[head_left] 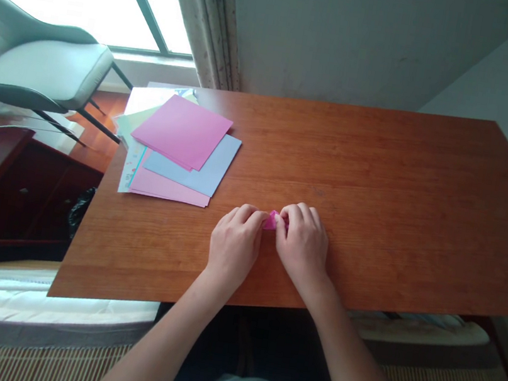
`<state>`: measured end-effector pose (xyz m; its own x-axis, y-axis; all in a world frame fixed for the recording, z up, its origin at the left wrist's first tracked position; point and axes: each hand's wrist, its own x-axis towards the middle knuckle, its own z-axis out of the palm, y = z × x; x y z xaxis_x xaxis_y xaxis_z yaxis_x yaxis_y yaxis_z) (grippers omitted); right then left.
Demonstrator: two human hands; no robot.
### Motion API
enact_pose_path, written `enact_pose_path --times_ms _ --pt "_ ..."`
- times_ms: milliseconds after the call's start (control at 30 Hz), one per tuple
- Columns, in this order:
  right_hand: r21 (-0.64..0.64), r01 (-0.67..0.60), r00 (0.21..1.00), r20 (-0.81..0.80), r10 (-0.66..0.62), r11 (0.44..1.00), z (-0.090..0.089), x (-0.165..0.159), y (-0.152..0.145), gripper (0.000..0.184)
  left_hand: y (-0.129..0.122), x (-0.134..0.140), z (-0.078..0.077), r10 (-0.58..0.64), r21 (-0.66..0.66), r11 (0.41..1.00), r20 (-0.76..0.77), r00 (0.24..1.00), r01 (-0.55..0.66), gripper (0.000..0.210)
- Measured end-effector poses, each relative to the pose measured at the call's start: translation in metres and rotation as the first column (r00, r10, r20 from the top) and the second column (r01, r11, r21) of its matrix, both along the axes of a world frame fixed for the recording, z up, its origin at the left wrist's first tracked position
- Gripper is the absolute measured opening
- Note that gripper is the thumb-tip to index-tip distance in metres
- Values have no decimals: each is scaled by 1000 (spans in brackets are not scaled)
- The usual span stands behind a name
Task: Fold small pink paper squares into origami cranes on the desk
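Observation:
A small piece of folded pink paper (pixel 270 221) shows between my two hands, just above or on the wooden table (pixel 376 202) near its front edge. My left hand (pixel 236 239) pinches its left side. From the right, my right hand (pixel 302 242) grips the other side with thumb and fingers pressed together. Most of the paper is hidden by the fingers, so its full shape cannot be made out.
Left of my hands lies a pile of paper sheets, with a pink sheet (pixel 184 129) on top, a blue sheet (pixel 205 164) and a light pink sheet (pixel 171 188) below. A pale chair (pixel 47 67) and a dark red cabinet (pixel 19 193) stand beyond the table's left edge.

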<state>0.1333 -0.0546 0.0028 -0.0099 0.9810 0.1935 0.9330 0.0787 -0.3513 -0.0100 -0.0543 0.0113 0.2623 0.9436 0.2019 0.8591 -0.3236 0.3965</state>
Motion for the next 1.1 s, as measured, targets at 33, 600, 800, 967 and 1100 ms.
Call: enact_pose_path --times_ms 33,600,800,967,1100 --pt "-3 2 1000 3 -2 1000 0 0 0 17 0 1 0 0 1 1000 -3 1000 0 21" --pt "23 -4 1000 -6 4 1000 -2 1 0 16 2 10 7 17 -59 998 -84 996 -22 15" --pt "17 -3 1000 -18 4 1000 -2 0 0 16 3 13 5 39 -36 998 -126 991 -44 17" --pt "39 -9 1000 -21 10 999 -2 1 0 17 3 15 3 55 -21 998 -153 987 -59 17" --pt "40 -15 1000 -23 16 999 -3 2 0 18 4 16 3 53 -24 998 -167 985 -58 17"
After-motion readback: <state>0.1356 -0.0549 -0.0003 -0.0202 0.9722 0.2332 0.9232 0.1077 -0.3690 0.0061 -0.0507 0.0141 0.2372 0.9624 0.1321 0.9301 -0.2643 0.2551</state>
